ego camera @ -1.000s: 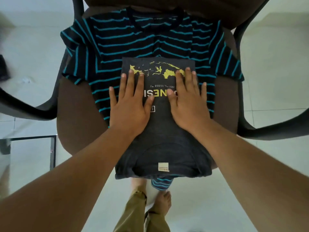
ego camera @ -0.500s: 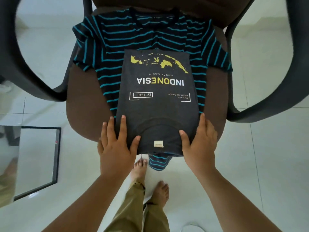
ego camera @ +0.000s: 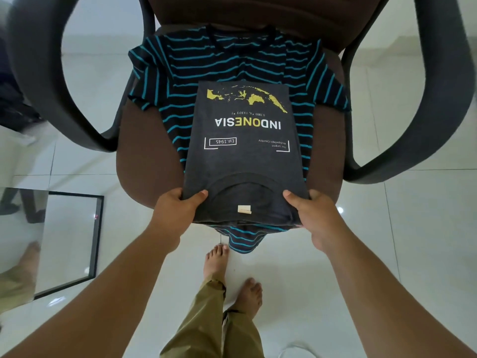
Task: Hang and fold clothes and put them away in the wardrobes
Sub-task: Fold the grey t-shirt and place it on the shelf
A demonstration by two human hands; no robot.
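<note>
Your chair (ego camera: 144, 164), brown-seated with dark curved armrests, stands on a pale tiled floor (ego camera: 387, 228) and carries both garments. The striped shirt (ego camera: 232, 60), dark with teal bands, lies spread flat on the seat, collar toward the backrest, its hem hanging over the near seat edge. On top of it lies the folded grey T-shirt (ego camera: 245, 161), a long rectangle whose long axis runs from you toward the backrest; its collar and neck label point at you, and the "INDONESIA" print reads upside down from where you stand. Your left hand (ego camera: 175, 210) grips the near left corner, thumb on top, fingers curled beneath. Your right hand (ego camera: 317, 215) grips the near right corner likewise. A framed glass panel (ego camera: 98, 228) lies on the floor to your left. Your bare feet (ego camera: 216, 259) stand just below the seat edge.
</note>
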